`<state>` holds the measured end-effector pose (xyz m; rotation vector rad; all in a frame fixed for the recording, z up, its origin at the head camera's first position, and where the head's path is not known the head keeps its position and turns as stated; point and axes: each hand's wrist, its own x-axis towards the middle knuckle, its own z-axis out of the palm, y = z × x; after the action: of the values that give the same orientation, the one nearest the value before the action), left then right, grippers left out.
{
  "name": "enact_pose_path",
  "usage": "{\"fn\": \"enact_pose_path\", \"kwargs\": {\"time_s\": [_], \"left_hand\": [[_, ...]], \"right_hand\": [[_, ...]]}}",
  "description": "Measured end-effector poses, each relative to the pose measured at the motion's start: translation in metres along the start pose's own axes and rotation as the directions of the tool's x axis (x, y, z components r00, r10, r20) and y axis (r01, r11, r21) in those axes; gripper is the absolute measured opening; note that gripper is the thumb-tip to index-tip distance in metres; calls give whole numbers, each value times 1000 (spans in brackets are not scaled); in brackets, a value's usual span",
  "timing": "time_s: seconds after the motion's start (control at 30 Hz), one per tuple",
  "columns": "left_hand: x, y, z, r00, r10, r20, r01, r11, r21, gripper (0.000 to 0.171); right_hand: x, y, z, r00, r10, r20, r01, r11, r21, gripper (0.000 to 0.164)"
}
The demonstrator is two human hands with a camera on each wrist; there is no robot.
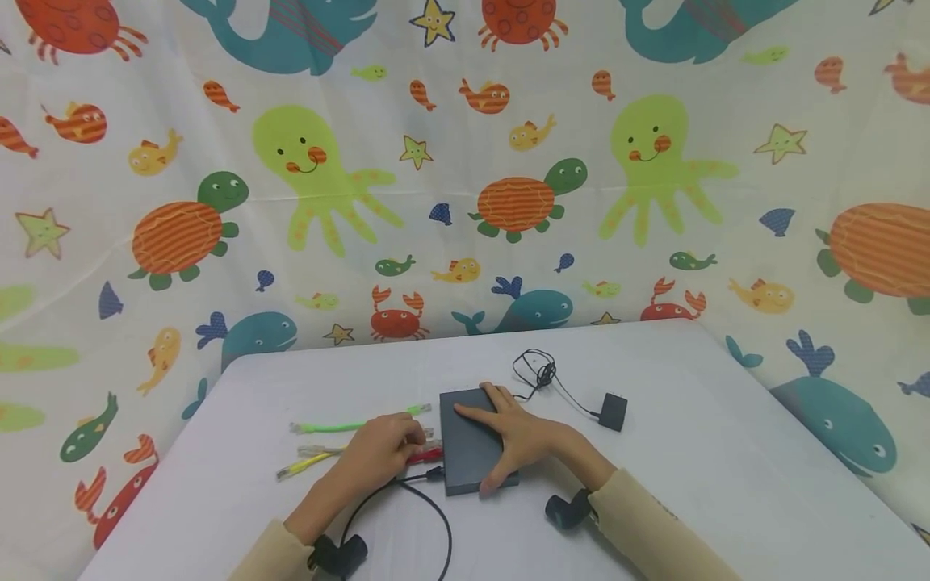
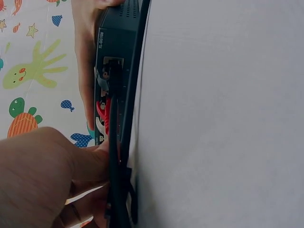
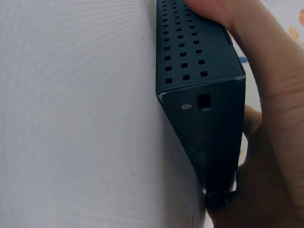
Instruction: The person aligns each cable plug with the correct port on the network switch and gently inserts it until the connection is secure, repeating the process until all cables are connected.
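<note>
Hanging behind everything, a sea-creature cloth (image 1: 465,121) fills most of my view, and before it stretches a white table (image 1: 654,363). Reaching in over that, the right hand (image 1: 516,436) holds the dark box (image 1: 465,460), fingers spread apart across its top and far edge, thumb at the near edge. The box lies flat on the table, about the middle. At its left side is the left hand (image 1: 381,448), fingers curled in by the sockets; I can't tell whether they pinch a plug. A black cable (image 1: 446,524) loops from the box's near left corner. Beyond the left hand lies a green cable (image 1: 330,428), with a yellow cable (image 1: 301,466) nearer. Off to the right sits a black adapter (image 1: 613,411) on a bundled cord (image 1: 545,375). Smallest, a red plug (image 1: 425,457) shows by the left fingertips.
</note>
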<state>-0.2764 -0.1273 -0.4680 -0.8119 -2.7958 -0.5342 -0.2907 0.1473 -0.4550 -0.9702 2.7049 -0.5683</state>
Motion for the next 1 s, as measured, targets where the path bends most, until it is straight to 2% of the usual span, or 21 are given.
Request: {"fn": "enact_pose_path", "kwargs": {"time_s": [0.53,1.0], "left_hand": [[2,3,-2,1000,-15,22,15,1000,-1,13],[1,0,0,1000,21,-17,-21,1000,12,13]], "right_hand": [[0,2,1,1000,-1,-1,1,1000,17,115],[2,3,1,1000,5,1,-5,1000,13,115]]}}
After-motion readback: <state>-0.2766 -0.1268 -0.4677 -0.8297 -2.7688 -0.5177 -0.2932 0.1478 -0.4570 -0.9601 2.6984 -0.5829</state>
